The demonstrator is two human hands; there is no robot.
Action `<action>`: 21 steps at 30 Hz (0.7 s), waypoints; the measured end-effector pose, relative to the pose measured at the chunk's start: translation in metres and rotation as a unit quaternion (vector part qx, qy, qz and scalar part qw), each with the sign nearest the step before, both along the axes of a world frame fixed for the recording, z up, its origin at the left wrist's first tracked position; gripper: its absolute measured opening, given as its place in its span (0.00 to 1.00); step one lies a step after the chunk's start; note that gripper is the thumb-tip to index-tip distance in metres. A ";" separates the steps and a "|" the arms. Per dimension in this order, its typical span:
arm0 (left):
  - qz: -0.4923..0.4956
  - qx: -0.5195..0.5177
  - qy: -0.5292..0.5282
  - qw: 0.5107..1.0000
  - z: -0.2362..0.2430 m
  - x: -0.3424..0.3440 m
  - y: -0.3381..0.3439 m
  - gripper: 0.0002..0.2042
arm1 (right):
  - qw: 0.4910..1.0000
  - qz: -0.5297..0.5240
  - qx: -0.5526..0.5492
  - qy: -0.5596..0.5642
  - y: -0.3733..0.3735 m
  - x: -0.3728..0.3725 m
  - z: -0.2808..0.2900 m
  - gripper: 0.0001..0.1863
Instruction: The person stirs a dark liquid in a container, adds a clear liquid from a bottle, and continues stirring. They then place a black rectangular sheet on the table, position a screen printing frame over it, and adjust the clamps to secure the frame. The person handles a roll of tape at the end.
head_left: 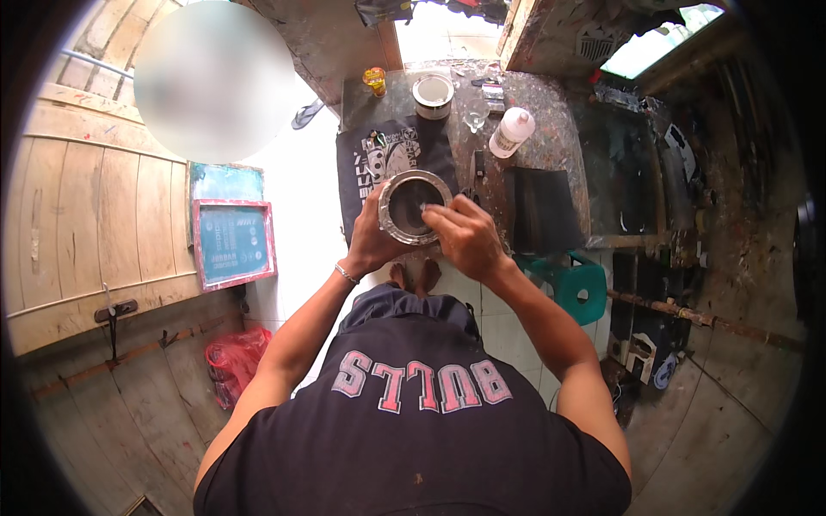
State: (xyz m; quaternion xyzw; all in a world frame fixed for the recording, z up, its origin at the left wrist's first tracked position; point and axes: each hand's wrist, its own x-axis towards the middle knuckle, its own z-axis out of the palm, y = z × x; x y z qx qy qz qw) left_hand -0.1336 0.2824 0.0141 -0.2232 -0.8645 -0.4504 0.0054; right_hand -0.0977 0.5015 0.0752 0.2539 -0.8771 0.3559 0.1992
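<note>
My left hand (374,236) is wrapped round the side of an open round can (413,176) with a dark inside and a worn metallic rim. My right hand (465,232) is closed at the can's right side, its fingers pinching a small pale tool (423,208) that reaches into it; the tool's lower end is hidden. Under and behind the can, a black printed cloth (361,146) lies on the paint-stained table (551,129).
On the table stand a yellow cup (374,82), a white can (433,96), a clear cup (475,114) and a white bottle (512,131). A dark pad (544,206) lies right. A green stool (581,288) is below, framed screens (232,245) lean left and a red bag (232,365) sits lower left.
</note>
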 end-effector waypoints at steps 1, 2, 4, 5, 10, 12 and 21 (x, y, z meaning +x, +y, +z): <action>0.008 -0.005 -0.012 1.000 0.000 0.001 0.000 0.57 | 1.000 0.008 -0.002 -0.024 0.003 0.002 0.001 0.11; 0.016 -0.009 -0.024 1.000 0.000 0.000 0.000 0.57 | 0.999 0.016 -0.005 -0.049 0.008 0.003 0.004 0.11; 0.012 0.012 -0.017 1.000 -0.001 0.001 0.002 0.56 | 0.998 0.009 -0.006 -0.056 0.014 0.003 0.011 0.10; 0.011 0.022 -0.013 1.000 -0.002 0.001 0.003 0.56 | 0.999 -0.012 -0.015 -0.027 0.013 -0.001 0.011 0.09; -0.005 0.033 -0.037 0.999 -0.003 -0.001 0.005 0.57 | 0.999 0.026 -0.046 -0.003 0.001 -0.002 -0.005 0.10; 0.010 0.011 -0.028 0.999 -0.002 -0.002 0.004 0.57 | 0.996 0.070 -0.033 -0.050 0.008 0.003 -0.001 0.11; -0.012 0.006 -0.045 0.999 -0.007 -0.006 0.005 0.57 | 0.990 0.063 0.117 0.042 0.018 -0.018 -0.002 0.15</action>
